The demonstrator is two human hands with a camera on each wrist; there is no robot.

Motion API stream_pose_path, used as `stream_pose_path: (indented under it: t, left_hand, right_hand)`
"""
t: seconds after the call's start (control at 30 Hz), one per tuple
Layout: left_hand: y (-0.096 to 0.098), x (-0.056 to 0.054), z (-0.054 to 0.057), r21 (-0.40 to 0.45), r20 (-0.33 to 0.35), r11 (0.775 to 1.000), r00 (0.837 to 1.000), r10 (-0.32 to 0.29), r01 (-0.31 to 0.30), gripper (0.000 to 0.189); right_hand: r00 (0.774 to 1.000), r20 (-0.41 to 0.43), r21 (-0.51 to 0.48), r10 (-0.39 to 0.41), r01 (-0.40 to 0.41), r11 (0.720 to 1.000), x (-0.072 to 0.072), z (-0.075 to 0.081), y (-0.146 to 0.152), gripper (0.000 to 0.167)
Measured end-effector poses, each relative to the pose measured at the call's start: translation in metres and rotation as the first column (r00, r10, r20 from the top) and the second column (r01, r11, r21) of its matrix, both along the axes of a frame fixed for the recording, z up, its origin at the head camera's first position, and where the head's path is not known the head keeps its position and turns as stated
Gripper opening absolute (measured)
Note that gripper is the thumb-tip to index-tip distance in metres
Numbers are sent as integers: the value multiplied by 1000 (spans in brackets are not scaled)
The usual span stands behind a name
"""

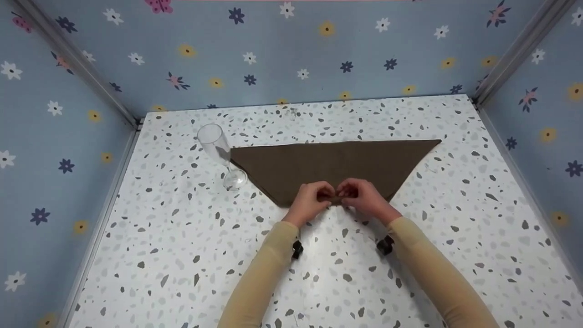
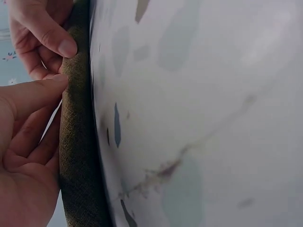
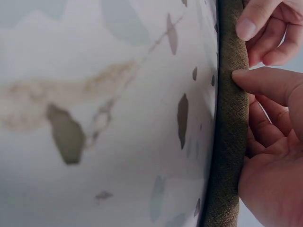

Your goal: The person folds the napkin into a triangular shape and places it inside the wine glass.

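A brown cloth napkin (image 1: 337,159) lies on the table as a wide shape, its long straight side at the back and its slanting sides narrowing towards me. The near edge forms a thick roll (image 2: 78,127). My left hand (image 1: 311,200) pinches this roll near its middle, thumb on the near face and fingers curled over the top. Close beside it, my right hand (image 1: 364,198) pinches the same roll in the same way. Both thumbs press on the roll in the right wrist view, where the cloth's coarse weave (image 3: 227,127) shows.
A clear champagne flute (image 1: 235,179) stands at the napkin's left corner. The white speckled table (image 1: 159,255) is bounded by blue flowered panels (image 1: 273,50) at the back and both sides. Small dark wrist cameras (image 1: 385,246) sit under the sleeves.
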State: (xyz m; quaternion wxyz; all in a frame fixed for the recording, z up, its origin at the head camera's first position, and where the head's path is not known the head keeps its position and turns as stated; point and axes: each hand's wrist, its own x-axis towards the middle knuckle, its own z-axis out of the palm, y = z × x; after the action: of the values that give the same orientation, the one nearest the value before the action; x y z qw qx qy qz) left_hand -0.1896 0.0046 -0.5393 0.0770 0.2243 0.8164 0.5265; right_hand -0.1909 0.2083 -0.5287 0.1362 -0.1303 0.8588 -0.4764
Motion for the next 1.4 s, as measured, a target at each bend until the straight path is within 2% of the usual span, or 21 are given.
stream_pose_path:
  t: [0.17, 0.27, 0.47, 0.67, 0.9, 1.17, 1.4]
  left_hand:
    - [1, -2, 0, -87, -66, 996, 998, 3, -9, 21]
    - [1, -3, -1, -105, -84, 994, 996, 2, -10, 20]
    - [1, -4, -1, -66, -32, 998, 999, 17, -19, 17]
    - [1, -6, -1, -41, 14, 999, 999, 35, -35, 15]
    - [3, -9, -4, -9, 3, 999, 999, 50, -50, 13]
    - [4, -11, -4, -43, -19, 997, 998, 68, -69, 14]
    - [1, -6, -1, 0, -32, 998, 998, 60, -60, 21]
  right_hand:
    - [1000, -5, -23, 2, -2, 1000, -2, -1, 0, 21]
    - [1000, -25, -31, -10, 9, 999, -2, -2, 1, 22]
    - [998, -55, -53, -35, 32, 998, 1, 0, 4, 23]
    - [998, -47, -67, -31, 28, 997, 6, 7, 6, 22]
    - [996, -85, -54, 1, -6, 999, 6, 1, 6, 23]
    - [1000, -30, -31, -2, 1, 1000, 1, 0, 3, 30]
    - [1000, -16, -19, 7, -7, 1000, -2, -2, 1, 37]
